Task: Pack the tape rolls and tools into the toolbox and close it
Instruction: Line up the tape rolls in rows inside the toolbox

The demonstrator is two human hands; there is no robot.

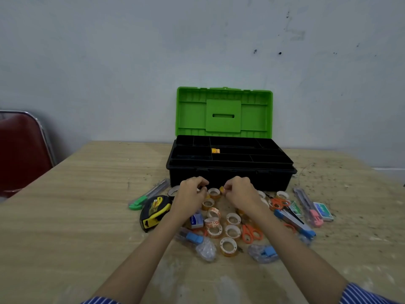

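A black toolbox (230,178) stands open at the table's far side, its green lid (223,113) upright. A small yellow tape roll (215,151) lies in a middle tray compartment. In front of the box lie several clear tape rolls (232,231), orange scissors (252,233), a yellow-black tape measure (154,210) and utility knives (293,220). My right hand (238,189) pinches a small yellow tape roll (222,190) just above the pile. My left hand (191,191) has its fingers curled over a roll near the box front; what it holds is hidden.
The wooden table (87,205) is dusty at the right. A green-handled knife (142,198) lies left of the pile, staple boxes (324,211) and a pink knife (311,209) at the right. A red chair (22,150) stands off the table's left edge.
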